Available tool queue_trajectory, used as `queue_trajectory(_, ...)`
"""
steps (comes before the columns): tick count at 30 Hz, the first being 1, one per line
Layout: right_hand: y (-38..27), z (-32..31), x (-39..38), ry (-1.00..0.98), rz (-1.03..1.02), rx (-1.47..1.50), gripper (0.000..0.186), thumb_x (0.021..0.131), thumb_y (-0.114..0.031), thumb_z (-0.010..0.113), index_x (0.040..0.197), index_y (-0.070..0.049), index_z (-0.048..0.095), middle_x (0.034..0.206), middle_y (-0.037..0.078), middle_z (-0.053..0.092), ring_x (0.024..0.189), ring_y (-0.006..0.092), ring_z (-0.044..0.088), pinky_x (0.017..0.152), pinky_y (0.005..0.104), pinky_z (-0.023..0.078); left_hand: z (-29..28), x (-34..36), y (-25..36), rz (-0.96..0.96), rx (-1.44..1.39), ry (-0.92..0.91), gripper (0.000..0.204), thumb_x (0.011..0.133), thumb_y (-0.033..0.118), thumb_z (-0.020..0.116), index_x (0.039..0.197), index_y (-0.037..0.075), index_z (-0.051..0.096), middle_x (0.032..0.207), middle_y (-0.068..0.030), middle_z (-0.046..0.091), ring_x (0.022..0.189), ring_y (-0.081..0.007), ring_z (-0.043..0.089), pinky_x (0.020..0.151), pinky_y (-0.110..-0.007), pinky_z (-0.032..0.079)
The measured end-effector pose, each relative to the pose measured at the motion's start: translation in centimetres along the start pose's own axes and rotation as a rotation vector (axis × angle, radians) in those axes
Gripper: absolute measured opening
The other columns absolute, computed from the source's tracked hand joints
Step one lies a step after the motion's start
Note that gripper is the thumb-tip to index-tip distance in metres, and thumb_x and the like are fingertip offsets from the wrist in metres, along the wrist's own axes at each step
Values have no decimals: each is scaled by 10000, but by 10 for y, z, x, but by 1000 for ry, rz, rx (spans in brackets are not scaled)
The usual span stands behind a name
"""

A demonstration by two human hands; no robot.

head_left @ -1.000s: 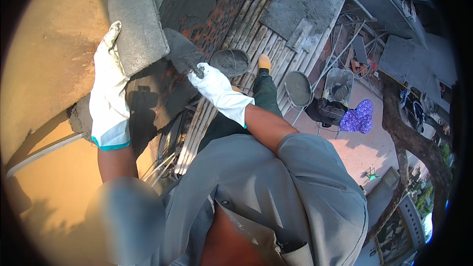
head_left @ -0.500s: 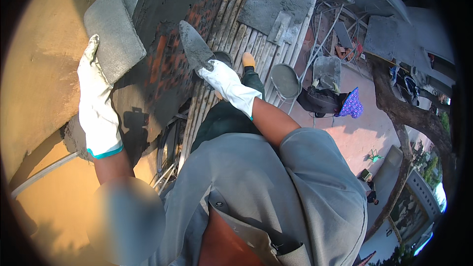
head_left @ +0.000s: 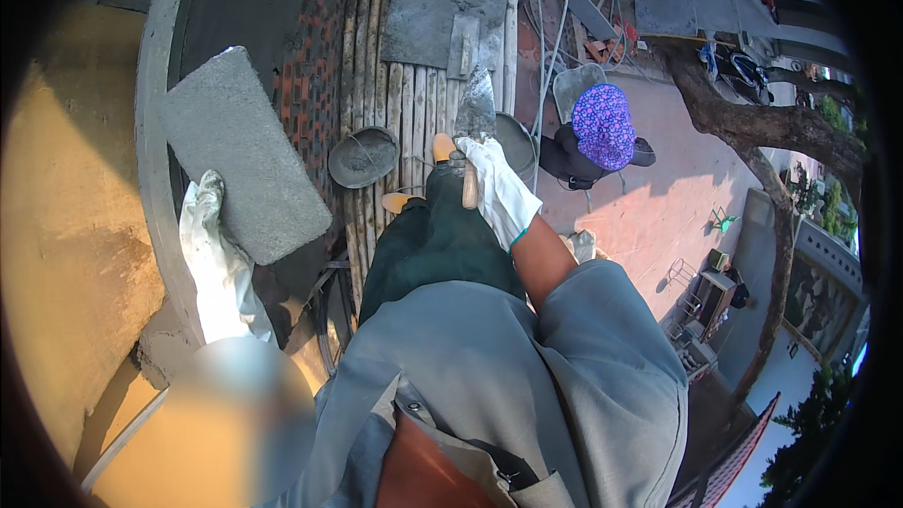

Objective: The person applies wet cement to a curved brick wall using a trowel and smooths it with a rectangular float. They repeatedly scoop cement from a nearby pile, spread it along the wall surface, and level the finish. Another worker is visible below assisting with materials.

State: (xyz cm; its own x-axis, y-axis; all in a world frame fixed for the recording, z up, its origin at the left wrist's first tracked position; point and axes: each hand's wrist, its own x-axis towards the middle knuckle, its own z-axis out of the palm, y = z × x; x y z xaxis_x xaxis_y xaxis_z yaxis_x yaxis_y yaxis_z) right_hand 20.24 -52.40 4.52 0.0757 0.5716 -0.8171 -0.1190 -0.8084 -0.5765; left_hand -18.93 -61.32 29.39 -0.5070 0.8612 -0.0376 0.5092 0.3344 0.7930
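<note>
A rectangular grey plastering float (head_left: 249,155), its face coated with mortar, is held up at the left. My left hand (head_left: 218,249), in a white glove, is closed on it; the float hides its handle. My right hand (head_left: 499,190), gloved too, is wrapped round the wooden handle of a trowel (head_left: 477,108). The mortar-smeared blade points away from me, above the rim of a bucket (head_left: 516,146). Beyond the float stands a wall with wet grey render and a strip of bare red brick (head_left: 308,66).
Under my feet runs a platform of bamboo poles (head_left: 406,99). A mortar pan (head_left: 364,157) sits on it, with a mortar-covered board (head_left: 442,0) and another float (head_left: 463,47) farther off. Below right, a person in a purple patterned hat (head_left: 604,127) bends near a tree trunk (head_left: 743,122).
My right hand has swung the trowel rightward, away from the brick wall to the bucket. The float in my left hand is lower and turned. My view has shifted; the person below has bent over.
</note>
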Motion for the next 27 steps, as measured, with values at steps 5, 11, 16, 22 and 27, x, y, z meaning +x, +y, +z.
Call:
queue_trajectory(5, 7, -15, 5, -113, 118, 86, 225, 944, 6, 658, 1099, -73, 515, 785, 76, 587, 563, 160, 555, 455, 327, 456, 67, -14, -15, -552, -776, -149, 273, 998, 148, 626, 1211, -21, 654, 1070, -59, 689, 985, -147, 643, 931, -279, 492)
queue_trajectory(11, 0, -23, 18, -29, 181, -256, 268, 961, -27, 654, 1158, -76, 479, 836, 93, 643, 610, 193, 628, 499, 347, 529, 103, -15, -39, -742, -781, -198, 202, 1001, 89, 617, 1176, -4, 656, 1032, -22, 685, 947, -114, 633, 904, -260, 496)
queue_trajectory(16, 3, -43, 39, -32, 147, -501, 477, 924, -133, 713, 1355, -36, 533, 962, 112, 695, 766, 234, 682, 661, 394, 571, 118, -19, -48, -694, -835, -247, 177, 1002, 106, 632, 1153, 21, 667, 1011, -3, 686, 926, -98, 628, 896, -245, 494)
queue_trajectory(22, 6, -62, 57, -94, 188, -626, 523, 862, -224, 736, 1307, -2, 574, 1030, 109, 705, 886, 248, 682, 785, 395, 532, 125, -23, -45, -806, -829, -272, 175, 1014, 109, 627, 1161, 16, 646, 1030, -22, 677, 953, -116, 633, 897, -264, 498)
queue_trajectory(27, 1, -66, 51, -103, 218, -580, 444, 853, -196, 735, 1231, -7, 600, 993, 114, 705, 854, 247, 683, 753, 402, 528, 135, -30, -67, -816, -819, -236, 214, 1013, 108, 634, 1202, 8, 645, 1063, -32, 691, 986, -120, 641, 932, -265, 496)
